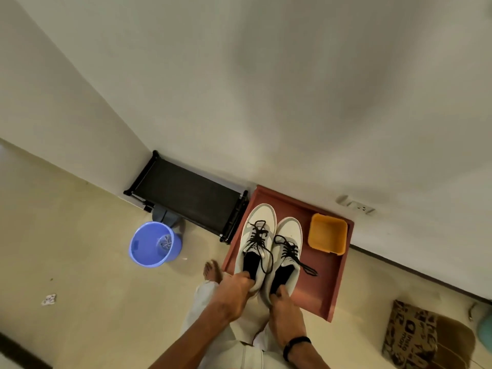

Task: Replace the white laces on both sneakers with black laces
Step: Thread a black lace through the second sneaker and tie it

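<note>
Two white and grey sneakers sit side by side over a reddish-brown table [323,282], toes toward the wall. Both carry black laces. My left hand [235,287] grips the heel of the left sneaker [257,222], fingers hooked into its dark opening. My right hand [281,302] grips the heel of the right sneaker [288,230] the same way. A loose black lace end [308,269] trails from the right sneaker onto the table. White laces [165,242] lie inside a blue bucket [149,247] on the floor to the left.
An empty orange tub [328,234] stands on the table right of the sneakers. A black rack [186,193] stands against the wall to the left. A patterned paper bag [415,338] lies on the floor at right. My bare foot [211,271] is beside the table.
</note>
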